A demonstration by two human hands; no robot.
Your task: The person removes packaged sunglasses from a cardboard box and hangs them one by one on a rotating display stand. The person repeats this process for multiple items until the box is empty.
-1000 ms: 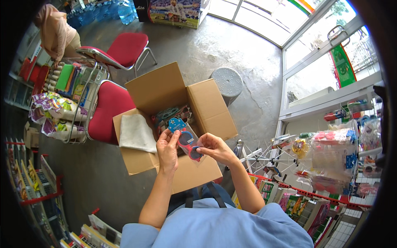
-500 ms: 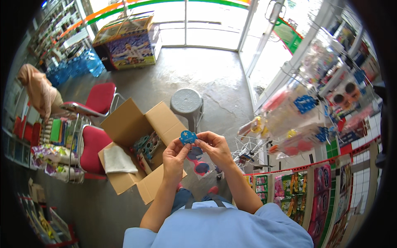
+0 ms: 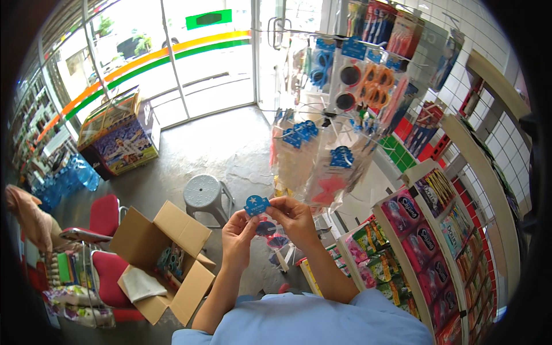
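Between both hands, in front of my chest, hangs a small packet of sunglasses with a pink frame and dark lenses in clear plastic. Its blue header card carries a white star. My left hand pinches the card's left lower edge between thumb and fingers. On the card's right side, my right hand grips it with thumb and bent fingers. Just beyond my right hand stands a wire display rack hung with similar packets, including orange sunglasses.
An open cardboard box holding packets sits at lower left. Beyond it are a grey stool and red chairs. A person bends at the far left. Shelves of pouches line the right, and a large printed box stands by the windows.
My view has turned right and lifted, bringing the wire rack closer to the middle and moving the cardboard box and stool leftward. Both hands still hold the sunglasses packet.
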